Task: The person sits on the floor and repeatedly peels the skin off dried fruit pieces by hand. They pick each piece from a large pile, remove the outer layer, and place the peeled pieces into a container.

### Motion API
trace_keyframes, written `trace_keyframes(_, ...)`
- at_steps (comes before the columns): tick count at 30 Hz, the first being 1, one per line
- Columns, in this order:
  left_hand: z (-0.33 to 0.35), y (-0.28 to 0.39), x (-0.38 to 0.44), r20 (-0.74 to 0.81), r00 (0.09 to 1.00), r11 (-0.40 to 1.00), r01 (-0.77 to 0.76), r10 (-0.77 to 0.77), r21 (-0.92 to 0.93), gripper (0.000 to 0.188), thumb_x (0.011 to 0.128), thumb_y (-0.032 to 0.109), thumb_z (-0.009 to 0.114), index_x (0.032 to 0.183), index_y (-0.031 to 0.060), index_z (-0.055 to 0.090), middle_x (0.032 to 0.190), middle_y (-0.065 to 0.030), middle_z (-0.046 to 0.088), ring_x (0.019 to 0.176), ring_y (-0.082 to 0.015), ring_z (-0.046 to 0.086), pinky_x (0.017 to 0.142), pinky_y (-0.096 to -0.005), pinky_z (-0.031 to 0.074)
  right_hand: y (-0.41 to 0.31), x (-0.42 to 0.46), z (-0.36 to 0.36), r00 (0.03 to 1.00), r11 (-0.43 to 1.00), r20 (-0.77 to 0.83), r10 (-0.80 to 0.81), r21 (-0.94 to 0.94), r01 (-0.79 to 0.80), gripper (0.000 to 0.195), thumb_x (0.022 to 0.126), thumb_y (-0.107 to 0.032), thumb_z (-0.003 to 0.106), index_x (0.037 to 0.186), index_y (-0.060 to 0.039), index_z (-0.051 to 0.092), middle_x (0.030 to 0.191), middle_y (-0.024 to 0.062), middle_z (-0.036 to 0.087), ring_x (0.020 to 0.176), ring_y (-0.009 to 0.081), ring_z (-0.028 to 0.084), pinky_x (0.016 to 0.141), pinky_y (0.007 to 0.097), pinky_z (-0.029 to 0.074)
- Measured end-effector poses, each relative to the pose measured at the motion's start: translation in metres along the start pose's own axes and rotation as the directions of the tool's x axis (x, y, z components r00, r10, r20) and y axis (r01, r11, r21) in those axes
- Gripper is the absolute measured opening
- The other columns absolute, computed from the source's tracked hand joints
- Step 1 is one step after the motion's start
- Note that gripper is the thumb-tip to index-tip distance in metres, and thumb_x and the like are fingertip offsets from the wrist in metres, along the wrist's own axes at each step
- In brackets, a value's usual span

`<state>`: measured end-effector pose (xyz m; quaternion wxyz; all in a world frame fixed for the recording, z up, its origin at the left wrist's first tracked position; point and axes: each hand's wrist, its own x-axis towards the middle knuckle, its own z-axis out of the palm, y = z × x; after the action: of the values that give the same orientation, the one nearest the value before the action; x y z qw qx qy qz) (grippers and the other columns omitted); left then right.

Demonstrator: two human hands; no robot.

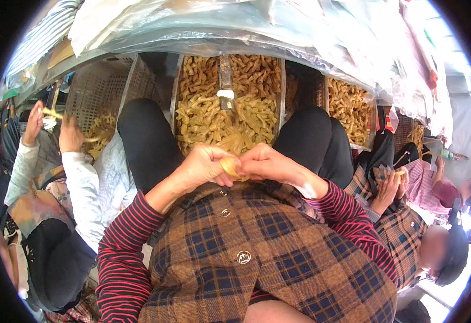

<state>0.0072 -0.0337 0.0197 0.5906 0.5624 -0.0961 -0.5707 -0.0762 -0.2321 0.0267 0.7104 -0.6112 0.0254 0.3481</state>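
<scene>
Between my two hands, close in front of my checked garment, is a looped yellowish strip (230, 166) of soft material. My left hand (209, 163) pinches the loop between thumb and fingers. My right hand (270, 163) meets it from the other side with curled fingers, gripping the strip's other part, which the fingers mostly hide. Just beyond the hands, between my knees, stands a crate (174, 109) filled with many small knotted yellow-brown pieces (207, 117). A dark bar with a white band (225, 94) lies lengthwise over the pieces.
On the left, a co-worker's hands (70, 133) hold a yellowish strip by a perforated plastic crate (98, 87). Another crate of knotted pieces (350, 113) stands to the right, near a second co-worker's hands (389, 187). Clear plastic sheeting (219, 24) covers the surface ahead.
</scene>
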Motion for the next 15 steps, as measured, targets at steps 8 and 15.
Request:
trace_keyframes(8, -0.003, 0.017, -0.002, 0.211, 0.954, 0.977, 0.205, -0.214, 0.064, 0.026, 0.083, 0.021, 0.072, 0.092, -0.0018, 0.065, 0.075, -0.0070, 0.067, 0.060, -0.0132, 0.066, 0.054, -0.0219, 0.055, -0.032, -0.005, 0.018, 0.942, 0.879, 0.122, -0.313, -0.339, 0.336, 0.022, 0.084, -0.019, 0.068, 0.095, -0.0014, 0.062, 0.078, 0.0075, 0.066, 0.069, 0.0164, 0.063, 0.065, 0.0311, 0.050)
trace_keyframes(15, -0.034, 0.016, -0.022, -0.112, 0.979, 0.981, 0.177, -0.168, 0.081, 0.019, 0.086, 0.017, 0.068, 0.085, -0.0024, 0.065, 0.062, -0.0024, 0.060, 0.045, -0.0073, 0.052, 0.042, -0.0196, 0.042, -0.005, -0.017, -0.018, 0.892, 0.847, -0.381, -0.244, -0.532, 0.005, 0.027, 0.089, -0.025, 0.065, 0.082, 0.0005, 0.061, 0.068, 0.0087, 0.059, 0.062, 0.0120, 0.052, 0.055, 0.0306, 0.043)
